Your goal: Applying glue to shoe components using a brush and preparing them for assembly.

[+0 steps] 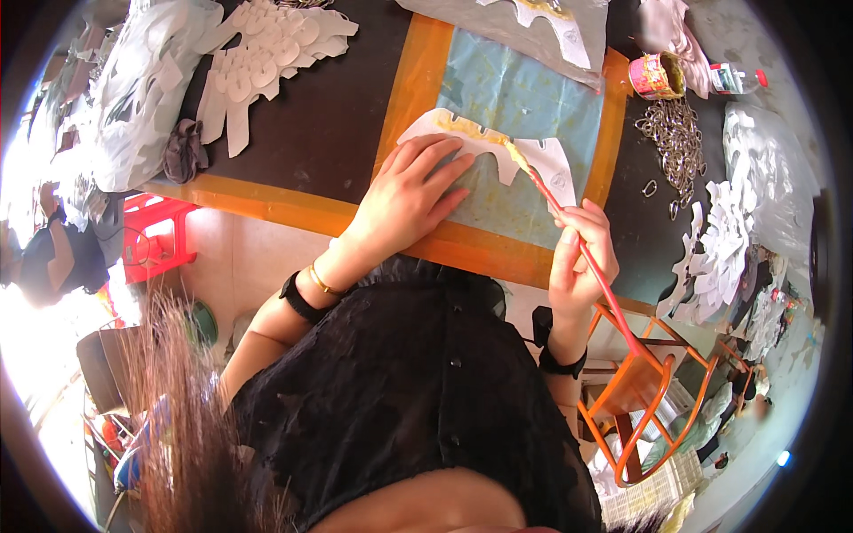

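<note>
A white cut-out piece (553, 162) with notched edges lies on a blue sheet (524, 209). Yellowish paste (471, 131) coats its far edge. My left hand (404, 191) rests flat over the piece's left part, fingers spread, holding nothing. In my right hand (584, 253) is a brush (609, 298) with a long red handle, gripped between thumb and fingers. Its paste-covered tip touches the piece near the middle of the coated edge. Part of the piece is hidden under my left fingers.
Orange tape (498, 258) borders the blue sheet. Beyond it lies a plastic-covered pasted piece (569, 40). A paste tin (656, 76), metal rings (675, 147) and a bottle (737, 80) stand right. White pieces (267, 53) are piled left. A wooden chair (653, 391) is right of me.
</note>
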Demonstrator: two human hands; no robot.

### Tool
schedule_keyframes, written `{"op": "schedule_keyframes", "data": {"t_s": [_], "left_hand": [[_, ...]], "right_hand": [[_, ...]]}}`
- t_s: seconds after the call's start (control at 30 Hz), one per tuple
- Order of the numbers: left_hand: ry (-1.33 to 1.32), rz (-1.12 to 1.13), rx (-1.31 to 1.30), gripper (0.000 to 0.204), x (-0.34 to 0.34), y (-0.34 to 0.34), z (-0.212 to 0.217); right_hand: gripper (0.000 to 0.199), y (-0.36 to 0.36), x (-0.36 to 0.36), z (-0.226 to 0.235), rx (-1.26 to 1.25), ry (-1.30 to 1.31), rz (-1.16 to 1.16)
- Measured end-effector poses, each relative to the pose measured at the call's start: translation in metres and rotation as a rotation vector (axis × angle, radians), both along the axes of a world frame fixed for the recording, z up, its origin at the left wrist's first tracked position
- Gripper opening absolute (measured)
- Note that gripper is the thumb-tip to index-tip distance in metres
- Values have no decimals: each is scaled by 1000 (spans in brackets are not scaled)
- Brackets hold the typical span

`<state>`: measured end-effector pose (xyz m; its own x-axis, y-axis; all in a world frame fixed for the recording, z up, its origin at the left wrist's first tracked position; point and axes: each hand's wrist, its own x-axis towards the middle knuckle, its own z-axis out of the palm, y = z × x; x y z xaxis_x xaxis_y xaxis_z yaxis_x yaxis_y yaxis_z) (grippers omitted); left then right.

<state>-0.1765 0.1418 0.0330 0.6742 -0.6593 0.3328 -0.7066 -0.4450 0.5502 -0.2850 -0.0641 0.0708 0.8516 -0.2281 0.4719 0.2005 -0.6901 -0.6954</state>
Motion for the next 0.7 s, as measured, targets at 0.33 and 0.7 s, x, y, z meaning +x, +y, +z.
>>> {"op": "schedule_keyframes", "data": {"t_s": [0.33,0.7], "left_hand": [[0,7,10,38,0,0,-1],[8,5,11,38,0,0,1]], "right_hand": [[12,3,1,0,19,11,39],[13,6,5,-2,21,26,55]]}}
